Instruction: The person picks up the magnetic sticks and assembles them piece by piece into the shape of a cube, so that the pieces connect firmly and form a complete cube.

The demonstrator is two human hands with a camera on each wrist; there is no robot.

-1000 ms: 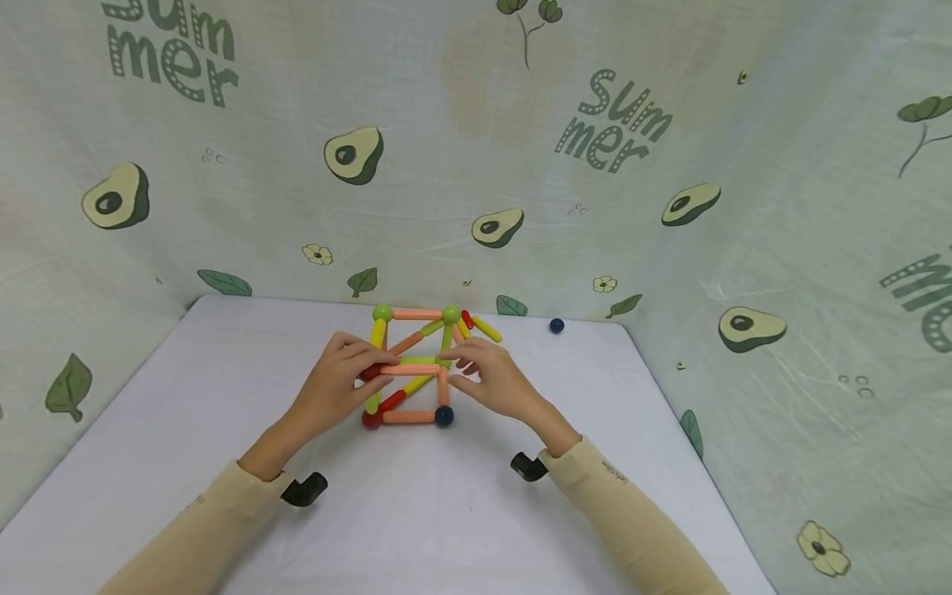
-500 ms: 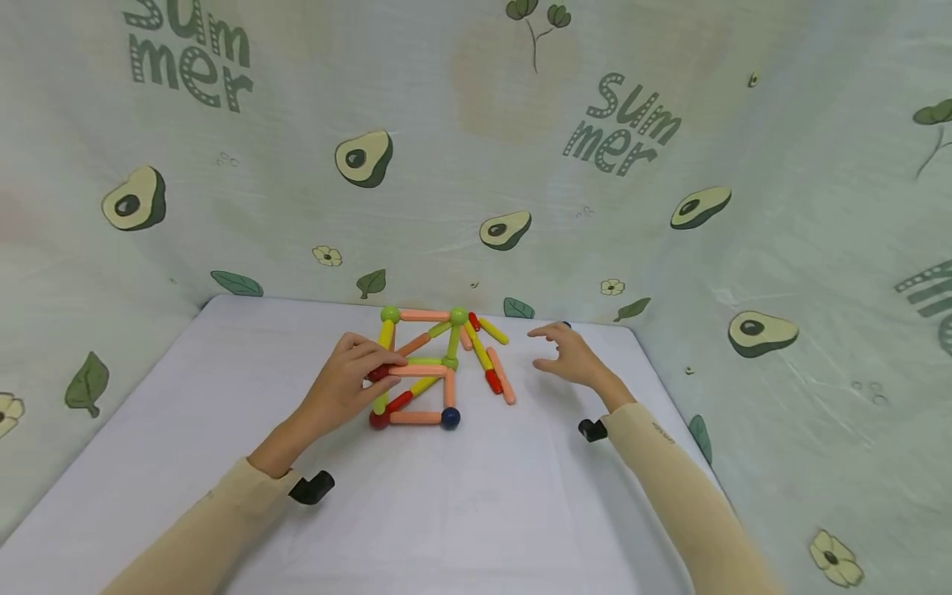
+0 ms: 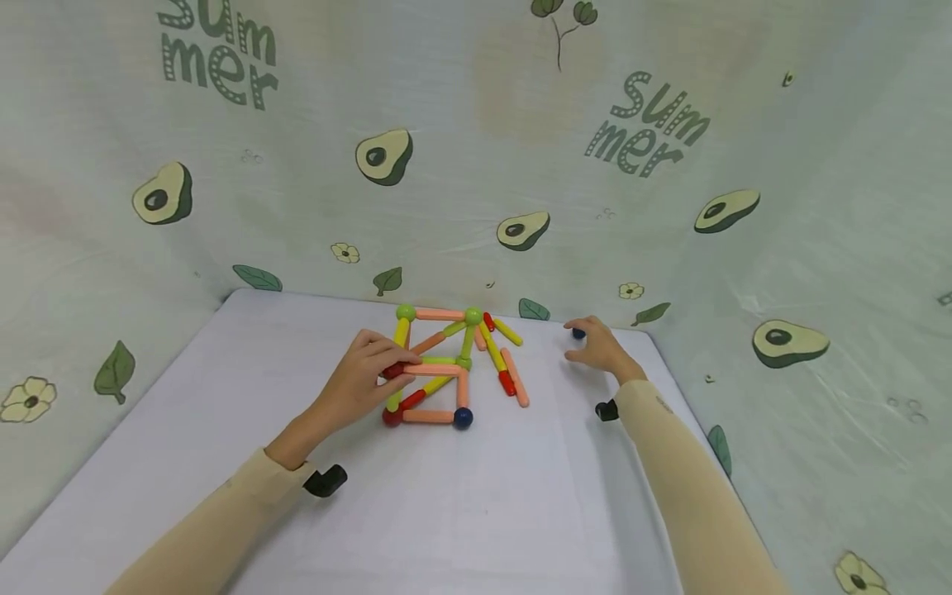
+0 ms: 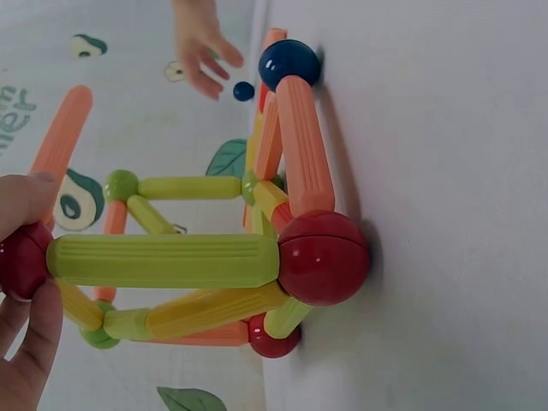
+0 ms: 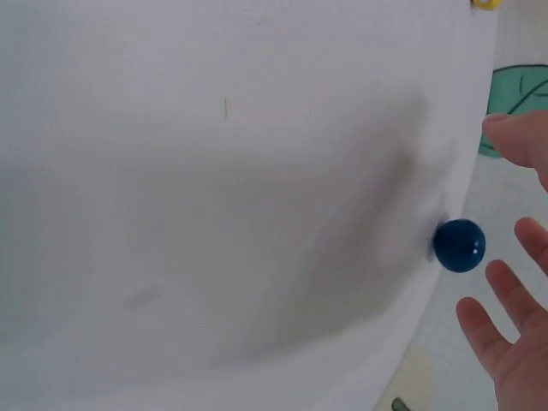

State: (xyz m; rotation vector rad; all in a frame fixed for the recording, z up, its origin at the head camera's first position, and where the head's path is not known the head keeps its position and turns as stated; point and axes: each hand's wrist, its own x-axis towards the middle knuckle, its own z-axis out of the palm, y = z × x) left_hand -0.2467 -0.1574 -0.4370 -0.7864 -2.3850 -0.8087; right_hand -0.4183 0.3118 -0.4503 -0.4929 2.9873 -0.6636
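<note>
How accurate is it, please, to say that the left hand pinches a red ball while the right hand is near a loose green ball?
Not quite: the loose ball near the right hand is blue, not green, as the right wrist view shows.

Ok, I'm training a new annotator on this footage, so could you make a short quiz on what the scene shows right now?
1. Which hand pinches the raised red ball?
2. True or false: the right hand is open near the loose blue ball, not gripping it.
3. What colour is the stick joining the front blue ball to the front red ball? A) green B) orange C) blue

Key
1. The left hand.
2. True.
3. B.
</note>
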